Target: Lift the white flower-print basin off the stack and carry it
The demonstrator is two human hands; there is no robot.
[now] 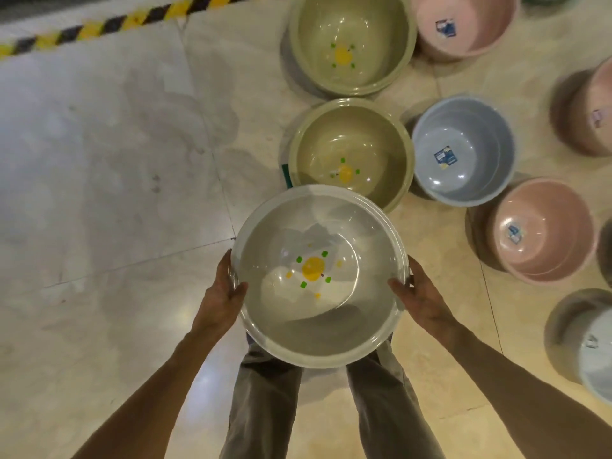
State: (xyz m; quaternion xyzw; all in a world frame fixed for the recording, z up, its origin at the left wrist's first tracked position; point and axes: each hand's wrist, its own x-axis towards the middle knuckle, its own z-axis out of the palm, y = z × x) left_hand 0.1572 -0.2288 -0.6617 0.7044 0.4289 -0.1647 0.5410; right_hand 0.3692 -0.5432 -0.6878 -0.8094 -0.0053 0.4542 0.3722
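Two hands: both are gripping one pale basin point(318, 276) by its rim, holding it up above the floor, over the person's legs.
Left hand point(223, 293): gripping the basin's left rim — thumb lying inside over the edge, fingers going under it.
Right hand point(419, 293): clasping the right rim the same way, thumb inside.
Held basin: facing mouth up, showing a yellow-and-green print at its bottom.
Green basin point(351, 154): sitting on the floor just beyond the held one, its near rim partly hidden by it.
Far green basin point(352, 41): sitting farther off, in line.
Blue basin point(463, 150): standing to the right of the green ones.
Pink basin point(543, 230): standing near right — more basins are lying around it.
Striped tape point(99, 26): running across the far left floor.
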